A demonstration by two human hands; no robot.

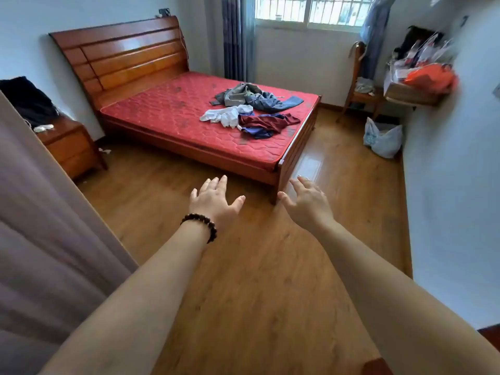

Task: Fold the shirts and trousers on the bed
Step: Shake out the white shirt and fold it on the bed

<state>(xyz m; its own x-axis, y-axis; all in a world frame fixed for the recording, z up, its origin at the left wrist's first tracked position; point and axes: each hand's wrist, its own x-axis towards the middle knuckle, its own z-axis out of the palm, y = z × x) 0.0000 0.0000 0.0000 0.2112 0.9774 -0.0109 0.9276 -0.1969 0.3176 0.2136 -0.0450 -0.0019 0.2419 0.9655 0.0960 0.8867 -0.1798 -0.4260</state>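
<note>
Nothing folded yet: clothes [254,109] lie heaped on red bed [173,115]. Left hand [213,200] & right hand [307,203], fingers spread, empty, short of bed's foot.

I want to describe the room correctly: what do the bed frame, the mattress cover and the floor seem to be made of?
Bed frame: apparently wood with a glossy varnish; grain and highlights show on the headboard slats.
Mattress cover: red quilted fabric, judging by the stitched pattern; matte, with dark marks.
Floor: wood-look planks, laminate or real wood, I cannot tell; smooth and shiny, reflecting window light.
</note>
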